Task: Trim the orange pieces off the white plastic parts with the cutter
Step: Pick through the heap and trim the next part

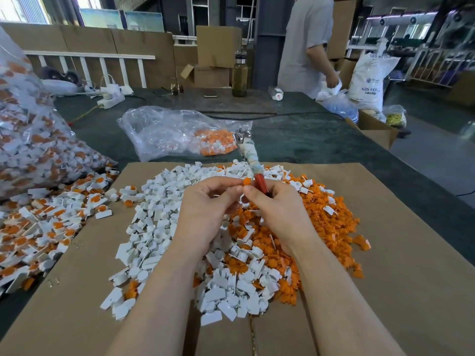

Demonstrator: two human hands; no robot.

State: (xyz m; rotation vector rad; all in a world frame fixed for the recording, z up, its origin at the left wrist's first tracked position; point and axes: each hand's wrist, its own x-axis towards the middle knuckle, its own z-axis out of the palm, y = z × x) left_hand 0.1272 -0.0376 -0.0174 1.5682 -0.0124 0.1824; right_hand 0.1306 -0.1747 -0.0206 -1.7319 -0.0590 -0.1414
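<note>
Centrally, both hands (cutter (250, 160) upright)

— Where is the light coming from?
— Daylight is pouring in through the windows (15, 7) beyond the desk's far left corner, blowing them out to white.
— Any shadows?
— Soft ones are lying under the forearms. The wide lens is bending the desk (295, 140) edges, and the background is looking slightly soft.
</note>
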